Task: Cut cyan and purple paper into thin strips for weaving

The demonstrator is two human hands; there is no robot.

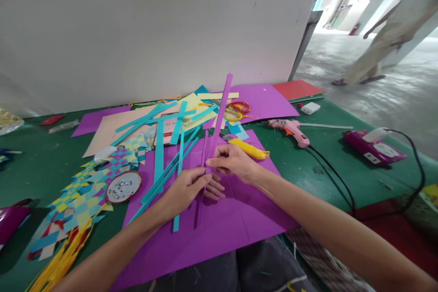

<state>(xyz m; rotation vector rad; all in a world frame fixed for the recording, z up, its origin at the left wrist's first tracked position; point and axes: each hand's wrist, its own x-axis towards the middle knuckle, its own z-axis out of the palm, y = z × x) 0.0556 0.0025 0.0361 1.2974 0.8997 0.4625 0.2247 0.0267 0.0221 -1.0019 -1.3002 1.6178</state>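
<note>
My right hand (235, 162) pinches a long purple paper strip (222, 109), whose upper end points up and away toward the wall. My left hand (191, 187) is closed on the lower part of purple strip beside it, thumb on top and the other fingers partly underneath. A second thin purple strip shows just left of the first; whether the two are joined I cannot tell. Beneath both hands lies a large purple paper sheet (246, 219). Several turquoise paper strips (159, 155) lie across its left side, close to my left hand. Near my right hand rests a yellow utility knife (251, 149).
On the green table (325, 164) lie a pink glue gun (290, 130), a purple power strip (374, 148), a phone (167, 130), scissors (236, 112), a round dish (123, 186) of small dots and woven paper pieces (85, 191). A grey-white partition stands behind; a person walks at the right.
</note>
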